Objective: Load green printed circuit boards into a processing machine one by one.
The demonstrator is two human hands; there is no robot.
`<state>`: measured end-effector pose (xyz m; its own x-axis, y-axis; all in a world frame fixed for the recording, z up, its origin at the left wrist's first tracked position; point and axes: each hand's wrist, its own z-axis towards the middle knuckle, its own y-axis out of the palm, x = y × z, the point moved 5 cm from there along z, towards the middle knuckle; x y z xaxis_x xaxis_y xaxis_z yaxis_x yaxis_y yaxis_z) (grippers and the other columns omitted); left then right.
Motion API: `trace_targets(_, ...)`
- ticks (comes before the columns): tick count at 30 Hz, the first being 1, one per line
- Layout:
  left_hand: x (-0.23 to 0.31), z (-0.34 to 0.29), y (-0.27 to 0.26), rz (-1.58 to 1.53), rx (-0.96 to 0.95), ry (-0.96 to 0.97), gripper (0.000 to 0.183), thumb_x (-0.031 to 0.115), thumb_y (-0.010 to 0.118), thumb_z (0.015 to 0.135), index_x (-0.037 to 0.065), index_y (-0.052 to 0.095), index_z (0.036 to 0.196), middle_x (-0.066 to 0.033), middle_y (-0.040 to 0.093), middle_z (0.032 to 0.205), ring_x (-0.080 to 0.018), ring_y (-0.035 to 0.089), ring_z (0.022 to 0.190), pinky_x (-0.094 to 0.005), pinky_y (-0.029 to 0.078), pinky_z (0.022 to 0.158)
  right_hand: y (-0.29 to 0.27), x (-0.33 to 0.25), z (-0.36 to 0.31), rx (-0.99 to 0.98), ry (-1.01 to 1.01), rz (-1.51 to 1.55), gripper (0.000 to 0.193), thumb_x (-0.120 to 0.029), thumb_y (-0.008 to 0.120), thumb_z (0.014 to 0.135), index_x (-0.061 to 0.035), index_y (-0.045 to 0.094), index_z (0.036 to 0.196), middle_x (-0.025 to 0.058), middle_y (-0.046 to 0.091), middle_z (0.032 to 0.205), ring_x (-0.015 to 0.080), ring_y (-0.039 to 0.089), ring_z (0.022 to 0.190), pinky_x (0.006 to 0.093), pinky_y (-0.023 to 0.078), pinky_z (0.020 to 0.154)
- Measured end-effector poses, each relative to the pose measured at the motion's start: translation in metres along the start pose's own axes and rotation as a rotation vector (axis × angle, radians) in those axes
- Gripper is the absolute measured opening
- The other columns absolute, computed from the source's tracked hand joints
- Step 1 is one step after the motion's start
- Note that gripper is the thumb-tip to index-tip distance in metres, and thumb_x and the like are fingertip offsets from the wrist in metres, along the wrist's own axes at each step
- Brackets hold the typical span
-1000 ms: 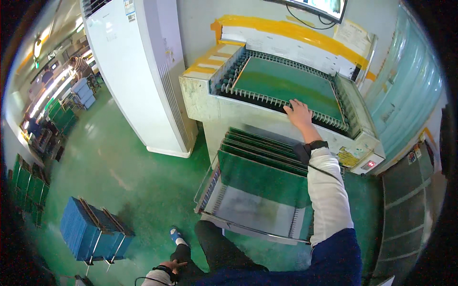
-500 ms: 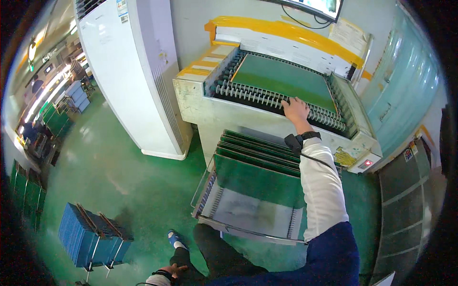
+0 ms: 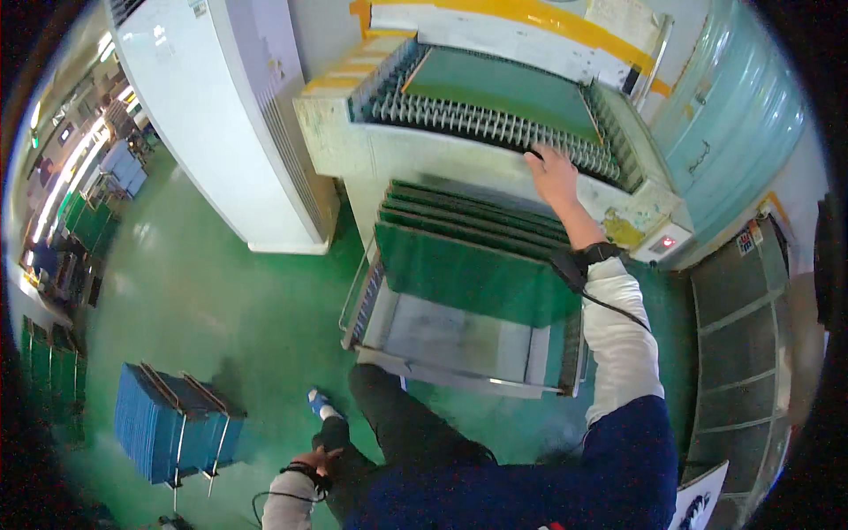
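My right hand (image 3: pixel 555 174) is open and holds nothing; its fingers are stretched toward the front rim of a roller machine (image 3: pixel 353 150). Just beyond the fingertips runs a row of grey rollers (image 3: pixel 477 119). A flat green panel (image 3: pixel 503 90) lies on the rollers farther back. Below my right forearm stands a rack (image 3: pixel 450 375) with several green panels (image 3: pixel 468 269) upright in its far part. Low in the view, my left hand (image 3: pixel 318 458) rests on my dark-trousered leg, fingers loosely laid out, with nothing seen in it.
A tall white cabinet-like unit (image 3: pixel 203 115) stands left of the machine. On the green floor at lower left is a rack of blue panels (image 3: pixel 163 428). Grey framed screens (image 3: pixel 742 353) lean at the right, below a translucent sheet curtain (image 3: pixel 733 132). People work at the far left.
My right hand has drawn back from the rollers to the machine's front rim. The whole view has tipped downward. My left hand stays on my leg.
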<state>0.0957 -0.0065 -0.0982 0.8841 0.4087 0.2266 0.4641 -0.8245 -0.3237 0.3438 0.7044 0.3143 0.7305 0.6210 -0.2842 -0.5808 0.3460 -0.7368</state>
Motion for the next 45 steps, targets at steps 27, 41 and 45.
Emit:
trace_targets(27, 0.064, -0.092, -0.071, -0.139, -0.14, -0.236, 0.088, 0.017, 0.062, 0.071, 0.045, 0.015, 0.14, -0.013, 0.028, 0.143, -0.0377, 0.042, 0.123, -0.048, 0.043, 0.094, -0.003, -0.061, -0.17, -0.533, -0.099, -0.08, 0.022, -0.023, 0.066, 0.074, -0.0048, 0.059, 0.083, 0.0145, 0.061, 0.083, 0.0318, 0.059, 0.08, 0.0425, 0.047, 0.07)
trace_targets(41, 0.042, -0.063, -0.047, -0.036, -0.098, -0.088, 0.097, 0.018, 0.07, 0.067, 0.047, 0.011, 0.139, -0.0162, 0.018, 0.144, -0.039, 0.039, 0.124, -0.0519, 0.042, 0.093, 0.027, -0.056, -0.159, -0.682, -0.02, -0.194, 0.037, -0.032, 0.068, 0.072, -0.0064, 0.065, 0.098, 0.0171, 0.064, 0.095, 0.0339, 0.06, 0.091, 0.0437, 0.048, 0.077)
trace_targets(45, 0.04, -0.074, -0.048, -0.114, -0.129, -0.12, 0.099, 0.02, 0.072, 0.064, 0.047, 0.013, 0.139, -0.015, 0.022, 0.142, -0.0402, 0.038, 0.124, -0.0519, 0.043, 0.092, 0.024, -0.062, -0.156, -0.698, 0.008, -0.186, 0.039, -0.032, 0.068, 0.071, -0.0056, 0.065, 0.1, 0.0177, 0.063, 0.097, 0.0337, 0.059, 0.093, 0.0431, 0.047, 0.079)
